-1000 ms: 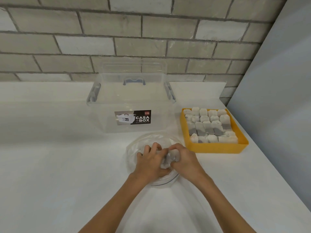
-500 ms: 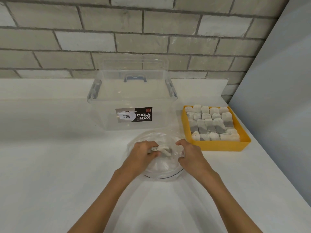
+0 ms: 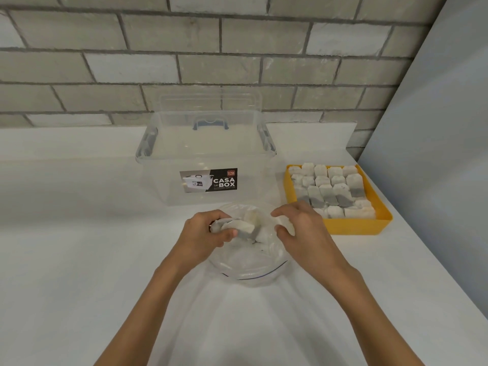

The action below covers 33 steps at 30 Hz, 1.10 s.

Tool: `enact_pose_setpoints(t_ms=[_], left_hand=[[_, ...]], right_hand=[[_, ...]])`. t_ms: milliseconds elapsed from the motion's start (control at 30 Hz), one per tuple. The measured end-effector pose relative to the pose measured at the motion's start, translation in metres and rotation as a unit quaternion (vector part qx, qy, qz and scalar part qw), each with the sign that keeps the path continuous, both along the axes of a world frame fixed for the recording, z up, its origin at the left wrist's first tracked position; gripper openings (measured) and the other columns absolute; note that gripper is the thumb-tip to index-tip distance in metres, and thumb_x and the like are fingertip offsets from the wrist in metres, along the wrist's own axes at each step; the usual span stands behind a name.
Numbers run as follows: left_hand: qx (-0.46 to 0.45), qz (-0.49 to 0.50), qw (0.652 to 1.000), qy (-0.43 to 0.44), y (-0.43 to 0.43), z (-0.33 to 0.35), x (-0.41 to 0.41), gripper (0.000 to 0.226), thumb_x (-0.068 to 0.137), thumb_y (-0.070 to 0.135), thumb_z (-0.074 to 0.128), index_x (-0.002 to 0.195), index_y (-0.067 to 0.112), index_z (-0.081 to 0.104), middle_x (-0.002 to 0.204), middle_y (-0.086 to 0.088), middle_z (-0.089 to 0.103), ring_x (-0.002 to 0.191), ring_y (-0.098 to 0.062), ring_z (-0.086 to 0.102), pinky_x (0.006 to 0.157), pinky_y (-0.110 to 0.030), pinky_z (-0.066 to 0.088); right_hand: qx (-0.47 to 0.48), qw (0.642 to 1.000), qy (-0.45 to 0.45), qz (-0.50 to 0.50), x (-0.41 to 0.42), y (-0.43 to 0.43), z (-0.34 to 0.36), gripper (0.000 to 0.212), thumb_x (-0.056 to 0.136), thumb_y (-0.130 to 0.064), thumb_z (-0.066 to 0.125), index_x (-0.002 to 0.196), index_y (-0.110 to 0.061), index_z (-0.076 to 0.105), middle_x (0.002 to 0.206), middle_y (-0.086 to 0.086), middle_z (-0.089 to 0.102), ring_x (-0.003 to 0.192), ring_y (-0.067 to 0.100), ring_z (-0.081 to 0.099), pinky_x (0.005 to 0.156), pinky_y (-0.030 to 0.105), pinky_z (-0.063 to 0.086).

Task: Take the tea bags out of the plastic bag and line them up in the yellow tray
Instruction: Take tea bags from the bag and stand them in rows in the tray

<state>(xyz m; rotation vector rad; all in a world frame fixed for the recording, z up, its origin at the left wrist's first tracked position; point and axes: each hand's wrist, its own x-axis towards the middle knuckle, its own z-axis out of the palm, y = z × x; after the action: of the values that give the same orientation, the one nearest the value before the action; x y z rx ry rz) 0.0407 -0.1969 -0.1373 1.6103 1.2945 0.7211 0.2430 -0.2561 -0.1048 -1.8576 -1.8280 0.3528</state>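
Midway across a white counter (image 3: pixel 79 260), a person's left hand (image 3: pixel 206 235) grips a small bunch of tea bags (image 3: pixel 245 228) at the open mouth of a clear plastic bag (image 3: pixel 250 268) — fingers curled over the far side of the bunch, thumb pressed against its near side. The right hand (image 3: pixel 303 233) holds the bag's right edge, its fingers bent inward and pinching the crumpled plastic, so both hands meet over the bag with only the bunch between them. The bag lies on the counter directly in front of the person, a thin dark line showing along its near rim; what else sits inside is hard to make out through the folds. Beyond the right hand and to its right stands the yellow tray (image 3: pixel 353 227), close to the counter's right edge, nearly filled with rows of tea bags (image 3: pixel 330 191) laid side by side, several showing a dark grey lower half. Just left of the tray, behind the bag, sits a clear storage box (image 3: pixel 163 180) with a "CASA BOX" label on its front — its see-through lid (image 3: pixel 211 107), with a blue handle, stands upright at the back against a grey brick wall (image 3: pixel 237 48). A plain grey panel (image 3: pixel 435 128) closes off the right side.
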Motion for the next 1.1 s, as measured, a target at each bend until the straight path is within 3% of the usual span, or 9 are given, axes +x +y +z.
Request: enact_pose_setpoints(t_ms=[67,167,267,400,567,700,900,1000,1100], left_hand=[[-0.013,-0.003,1.0,-0.012,-0.003,-0.001,-0.002,0.013,0.077,0.022,0.079,0.088,0.024,0.072,0.073,0.0,0.07,0.07,-0.014,0.063,0.075,-0.039,0.057],[-0.043,-0.017,0.997,-0.066,-0.009,0.004,0.0,0.018,0.075,0.017,0.08,0.091,0.017,0.071,0.078,-0.008,0.07,0.073,-0.014,0.062,0.074,-0.035,0.057],[-0.071,-0.023,0.989,-0.13,-0.012,0.012,0.002,0.023,0.074,0.012,0.08,0.094,0.01,0.071,0.086,-0.015,0.069,0.075,-0.014,0.063,0.069,-0.025,0.056],[-0.103,-0.011,0.972,-0.21,-0.014,0.02,0.005,0.026,0.077,0.009,0.075,0.103,0.007,0.068,0.086,-0.008,0.073,0.078,-0.014,0.069,0.069,-0.02,0.055],[-0.129,0.032,0.946,-0.295,-0.011,0.025,0.008,0.025,0.083,0.015,0.069,0.108,0.013,0.065,0.086,-0.011,0.073,0.081,-0.019,0.069,0.07,-0.021,0.055],[-0.088,0.061,0.955,-0.276,-0.011,0.028,0.009,0.034,0.087,0.017,0.067,0.118,0.026,0.056,0.085,-0.014,0.073,0.079,-0.023,0.071,0.071,-0.026,0.057],[-0.032,-0.065,0.982,-0.173,-0.007,0.038,0.011,0.02,0.09,0.013,0.063,0.106,0.02,0.071,0.075,-0.011,0.062,0.063,-0.015,0.064,0.06,-0.021,0.051],[-0.034,-0.126,0.981,-0.144,-0.005,0.044,0.015,0.017,0.087,0.016,0.066,0.102,0.013,0.074,0.076,-0.007,0.067,0.06,-0.013,0.06,0.06,-0.02,0.049],[-0.039,-0.133,0.978,-0.156,-0.003,0.049,0.02,0.019,0.083,0.019,0.069,0.093,0.002,0.072,0.076,-0.009,0.067,0.058,-0.012,0.058,0.058,-0.02,0.049]], right_hand=[[0.033,0.999,0.03,0.008,-0.006,0.0,0.006,0.024,0.091,-0.011,0.057,0.111,-0.021,0.065,0.111,0.0,0.058,0.093,0.011,0.056,0.074,0.01,0.037],[0.029,0.996,0.085,0.023,-0.016,0.0,0.009,0.021,0.09,-0.014,0.058,0.109,-0.019,0.065,0.101,0.0,0.063,0.078,0.007,0.058,0.066,0.004,0.04],[-0.028,0.99,0.134,0.028,-0.023,0.001,0.007,0.022,0.089,-0.027,0.063,0.111,-0.024,0.064,0.096,-0.005,0.063,0.074,0.001,0.058,0.061,0.003,0.041],[-0.048,0.975,0.218,-0.004,-0.023,0.005,0.004,0.01,0.086,-0.013,0.066,0.09,-0.022,0.068,0.071,-0.007,0.063,0.062,0.005,0.058,0.059,0.011,0.044],[-0.092,0.884,0.457,-0.043,-0.02,0.004,0.009,0.007,0.087,0.0,0.062,0.088,-0.005,0.067,0.061,0.006,0.066,0.055,0.012,0.061,0.051,0.02,0.048],[-0.115,0.81,0.573,-0.053,-0.018,0.004,0.01,0.014,0.089,0.002,0.058,0.101,0.005,0.064,0.062,0.007,0.061,0.055,0.013,0.056,0.05,0.022,0.047],[-0.234,0.618,0.75,-0.038,-0.012,0.01,0.012,0.032,0.093,0.003,0.042,0.124,0.0,0.051,0.065,0.01,0.055,0.045,0.009,0.042,0.042,0.019,0.041],[-0.282,0.58,0.764,-0.003,-0.01,0.012,0.013,0.032,0.091,0.002,0.037,0.112,0.001,0.062,0.065,0.006,0.051,0.044,0.005,0.038,0.041,0.015,0.038],[-0.298,0.593,0.748,0.016,-0.01,0.011,0.018,0.028,0.083,0.003,0.044,0.085,-0.001,0.071,0.064,0.006,0.051,0.044,0.005,0.038,0.041,0.014,0.038]])
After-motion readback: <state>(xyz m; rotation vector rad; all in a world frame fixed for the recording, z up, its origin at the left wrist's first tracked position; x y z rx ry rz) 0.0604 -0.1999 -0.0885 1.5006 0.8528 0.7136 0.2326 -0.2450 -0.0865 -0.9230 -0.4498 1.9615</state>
